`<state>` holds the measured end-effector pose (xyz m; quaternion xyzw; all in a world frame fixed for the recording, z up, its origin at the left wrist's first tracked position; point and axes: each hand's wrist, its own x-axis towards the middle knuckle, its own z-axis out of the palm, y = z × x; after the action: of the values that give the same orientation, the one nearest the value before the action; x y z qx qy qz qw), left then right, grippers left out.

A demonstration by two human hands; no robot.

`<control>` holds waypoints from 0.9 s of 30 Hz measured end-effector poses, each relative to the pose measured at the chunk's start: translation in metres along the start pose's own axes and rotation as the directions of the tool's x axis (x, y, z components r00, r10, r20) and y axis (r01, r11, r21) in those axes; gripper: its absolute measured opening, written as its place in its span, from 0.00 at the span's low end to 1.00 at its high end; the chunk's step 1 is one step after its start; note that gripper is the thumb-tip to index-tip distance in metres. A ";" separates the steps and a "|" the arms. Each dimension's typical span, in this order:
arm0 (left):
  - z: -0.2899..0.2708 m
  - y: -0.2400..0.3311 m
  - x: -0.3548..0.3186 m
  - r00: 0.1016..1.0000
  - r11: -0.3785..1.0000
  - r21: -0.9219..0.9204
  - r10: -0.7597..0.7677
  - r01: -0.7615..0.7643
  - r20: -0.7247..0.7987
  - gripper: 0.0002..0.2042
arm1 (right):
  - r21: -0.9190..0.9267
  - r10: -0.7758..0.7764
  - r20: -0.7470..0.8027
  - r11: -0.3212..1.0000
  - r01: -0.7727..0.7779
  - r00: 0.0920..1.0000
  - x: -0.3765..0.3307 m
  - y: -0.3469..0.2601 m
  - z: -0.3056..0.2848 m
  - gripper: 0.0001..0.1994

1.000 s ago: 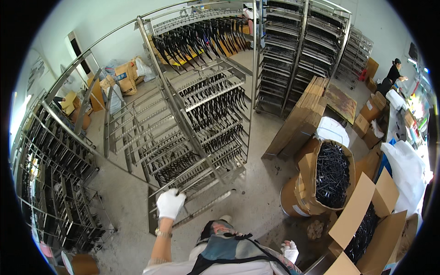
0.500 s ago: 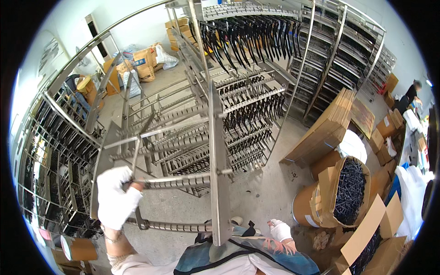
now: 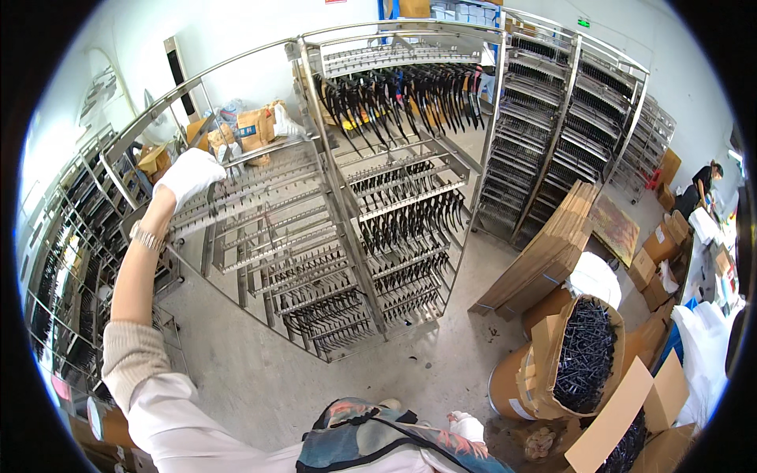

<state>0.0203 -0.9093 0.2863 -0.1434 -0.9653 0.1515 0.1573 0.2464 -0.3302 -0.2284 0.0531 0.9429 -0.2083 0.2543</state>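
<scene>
My left hand [image 3: 189, 175], in a white glove, is raised at the upper left, its fingers closed around the edge of a slotted metal frame [image 3: 272, 175]. That frame lies across the upper left part of a wheeled metal rack [image 3: 335, 169] and is smeared by motion. Lower tiers of the rack carry rows of black curved pieces [image 3: 410, 225], and longer ones [image 3: 394, 98] hang from its upper right tier. My right hand [image 3: 467, 426], also white-gloved, hangs low beside my patterned apron [image 3: 371, 433]; its fingers are too small and partly hidden to read.
Tall loaded racks [image 3: 544, 118] stand at the back right. Flattened cardboard [image 3: 544, 252] leans beside a drum with a carton of dark slender parts [image 3: 587, 355]. More racks [image 3: 71, 260] line the left. A person [image 3: 702, 185] bends at a far right table.
The slotted frame, close in front of me before, has moved away to the rack, with my left hand reaching farther and higher. My right hand stays low, near my body.
</scene>
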 end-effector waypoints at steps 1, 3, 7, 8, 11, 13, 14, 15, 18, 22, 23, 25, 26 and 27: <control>0.009 -0.017 0.017 0.972 0.949 -0.219 -0.205 0.226 0.115 0.12 | -0.009 0.004 -0.025 1.000 -0.005 1.000 -0.002 0.004 0.001 0.15; 0.033 -0.040 0.040 0.862 0.806 -0.315 -0.437 0.502 0.257 0.16 | 0.016 0.017 -0.062 1.000 -0.016 0.998 -0.007 0.011 0.002 0.14; 0.090 -0.030 0.081 0.776 0.776 0.006 -0.631 0.631 0.002 0.17 | 0.025 0.049 -0.157 0.999 -0.046 0.986 -0.017 0.016 0.007 0.14; 0.098 -0.015 0.083 0.733 0.744 -0.053 -0.666 0.666 -0.138 0.13 | 0.040 0.011 -0.221 0.999 -0.002 0.975 -0.019 0.016 0.010 0.14; 0.120 0.061 0.049 0.730 0.983 -0.030 -0.156 0.183 -0.665 0.05 | 0.077 0.038 -0.192 0.997 -0.023 0.981 -0.014 0.009 0.020 0.14; 0.140 0.137 0.006 0.952 0.991 0.028 0.132 -0.129 -0.278 0.05 | 0.080 0.073 -0.013 0.994 -0.072 0.997 -0.007 0.004 0.030 0.17; 0.175 0.165 -0.012 0.949 0.921 -0.244 0.267 -0.303 -0.167 0.06 | 0.051 0.038 0.067 0.998 -0.041 0.997 -0.003 0.003 0.037 0.17; 0.201 0.195 -0.033 0.926 0.889 -0.259 0.371 -0.377 -0.075 0.07 | 0.034 -0.021 0.098 0.999 0.018 0.995 0.004 0.002 0.046 0.17; 0.309 0.210 -0.070 0.960 0.883 -0.453 0.222 -0.123 0.172 0.10 | -0.006 -0.137 0.136 0.990 0.139 0.981 0.020 0.006 0.080 0.16; 0.430 0.175 -0.060 0.751 0.734 -0.198 -0.578 0.650 0.320 0.25 | 0.012 -0.245 0.180 0.969 0.247 0.952 0.021 0.027 0.121 0.15; 0.452 0.169 -0.056 0.735 0.728 -0.185 -0.576 0.660 0.358 0.27 | 0.020 -0.283 0.176 0.959 0.284 0.943 0.016 0.031 0.126 0.15; 0.484 0.165 -0.050 0.656 0.645 -0.238 -0.547 0.726 0.521 0.26 | -0.158 -0.246 0.165 0.949 0.272 0.955 0.004 0.032 0.127 0.15; 0.500 0.159 -0.044 0.617 0.573 -0.305 -0.490 0.760 0.616 0.25 | -0.170 -0.213 0.184 0.955 0.245 0.960 -0.002 0.027 0.123 0.15; 0.513 0.154 -0.042 0.595 0.514 -0.347 -0.466 0.784 0.655 0.25 | -0.176 -0.179 0.199 0.961 0.215 0.964 -0.011 0.020 0.115 0.16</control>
<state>-0.0847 -0.9090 -0.2409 0.2296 -0.9461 -0.2060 -0.0981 0.3129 -0.3602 -0.3201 -0.0857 0.9325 -0.1425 0.3207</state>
